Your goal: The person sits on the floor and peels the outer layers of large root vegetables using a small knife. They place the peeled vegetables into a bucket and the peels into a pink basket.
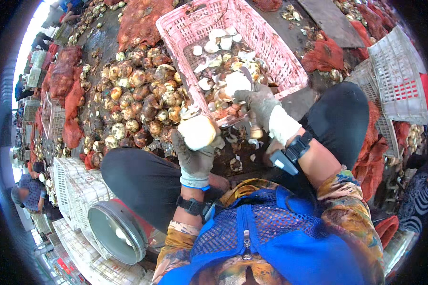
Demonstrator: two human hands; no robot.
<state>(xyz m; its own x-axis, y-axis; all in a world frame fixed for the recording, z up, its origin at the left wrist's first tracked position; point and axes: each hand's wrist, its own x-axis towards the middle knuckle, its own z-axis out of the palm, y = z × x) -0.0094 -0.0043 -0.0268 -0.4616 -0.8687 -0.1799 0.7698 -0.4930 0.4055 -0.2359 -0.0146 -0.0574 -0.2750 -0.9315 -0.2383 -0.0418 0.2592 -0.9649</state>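
My left hand (196, 153), in a dirty grey work glove, cups a large peeled white onion (197, 132) just outside the near left corner of a pink plastic crate (287, 66). Over the crate's near end, my gloved right hand (264, 105) is closed around a tool; its wooden handle (255, 131) sticks out below the fist, and its blade cannot be made out. At the right fingertips shows a bright white onion piece (237, 83); whether it is held or lies in the crate, I cannot tell. Inside the crate are peeled onions (211, 46) and loose skins (214, 61).
A heap of unpeeled onions (137, 96) lies left of the crate. Red mesh sacks (142, 23) are around. White plastic crates (82, 188) and a round metal-rimmed bucket (117, 231) stand by my left leg; more white crates (399, 78) lean at right. A person (32, 192) is at far left.
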